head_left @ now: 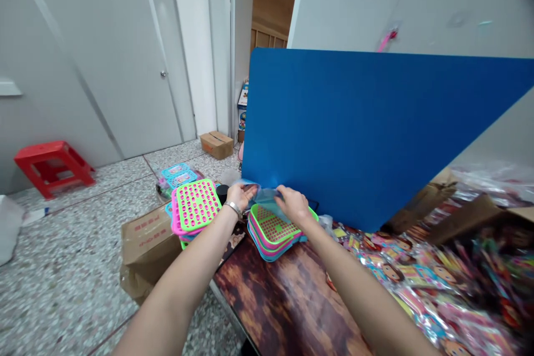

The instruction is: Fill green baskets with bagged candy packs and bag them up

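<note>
A thin translucent bluish plastic sheet (269, 200), perhaps a bag, stretches between my two hands. My left hand (241, 197) has its palm turned up and its fingers bent around the left edge of the plastic. On the right side, my right hand (295, 206) pinches the same plastic, back of the hand upward. Below them a stack of nested plastic baskets (271, 240) sits on the table, green on top with pink and blue beneath. Another stack of perforated baskets (198, 206), green and pink, lies left of my left forearm.
The brown marbled table (275, 300) carries many packaged toys (417, 283) on the right, beside an open carton (492, 217). A large blue panel (354, 128) stands behind. A cardboard box (150, 239), red stool (54, 164) and small carton (217, 144) are to the left.
</note>
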The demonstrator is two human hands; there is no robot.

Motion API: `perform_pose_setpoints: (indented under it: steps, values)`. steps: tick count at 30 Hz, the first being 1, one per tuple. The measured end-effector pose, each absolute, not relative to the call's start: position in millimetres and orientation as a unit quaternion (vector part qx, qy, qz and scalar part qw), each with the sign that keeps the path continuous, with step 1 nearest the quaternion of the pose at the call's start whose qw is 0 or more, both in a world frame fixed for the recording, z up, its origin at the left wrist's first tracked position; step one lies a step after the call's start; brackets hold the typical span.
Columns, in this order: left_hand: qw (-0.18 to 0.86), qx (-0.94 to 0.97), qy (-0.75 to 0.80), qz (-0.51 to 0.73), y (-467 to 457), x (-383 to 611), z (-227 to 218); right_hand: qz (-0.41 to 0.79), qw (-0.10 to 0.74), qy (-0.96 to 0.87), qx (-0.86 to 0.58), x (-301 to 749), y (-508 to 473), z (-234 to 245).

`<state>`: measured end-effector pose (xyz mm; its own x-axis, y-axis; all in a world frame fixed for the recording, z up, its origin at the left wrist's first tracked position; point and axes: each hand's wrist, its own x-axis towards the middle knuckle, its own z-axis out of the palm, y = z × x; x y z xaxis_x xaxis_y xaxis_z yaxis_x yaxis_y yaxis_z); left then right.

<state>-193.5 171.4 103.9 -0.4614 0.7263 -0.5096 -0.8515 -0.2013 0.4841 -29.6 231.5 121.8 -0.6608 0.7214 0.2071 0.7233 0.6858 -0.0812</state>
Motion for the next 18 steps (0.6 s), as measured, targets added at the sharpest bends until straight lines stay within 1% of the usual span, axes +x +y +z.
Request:
perform_pose_setpoints:
  steps: [2, 4, 6, 8, 13, 18]
  values:
    - [0.515, -0.070, 0.382, 0.764, 176, -194, 106, -0.063, 0.134, -0.900, -0.409, -35, 238, 138]
    - [0.516, -0.050, 0.397, 0.758, 181, -193, 110, -0.132, 0.162, -0.897, -0.389, -41, 245, 157]
    - [0.519, -0.032, 0.410, 0.749, 186, -193, 112, -0.183, 0.162, -0.907, -0.342, -46, 250, 170]
    - [0.522, -0.018, 0.428, 0.738, 187, -192, 112, -0.202, 0.138, -0.920, -0.307, -49, 251, 172]
    - [0.510, -0.002, 0.495, 0.704, 178, -190, 104, -0.158, 0.045, -0.952, -0.259, -61, 241, 141]
    - [0.435, 0.023, 0.578, 0.690, 160, -187, 97, -0.104, -0.019, -0.963, -0.247, -73, 240, 114]
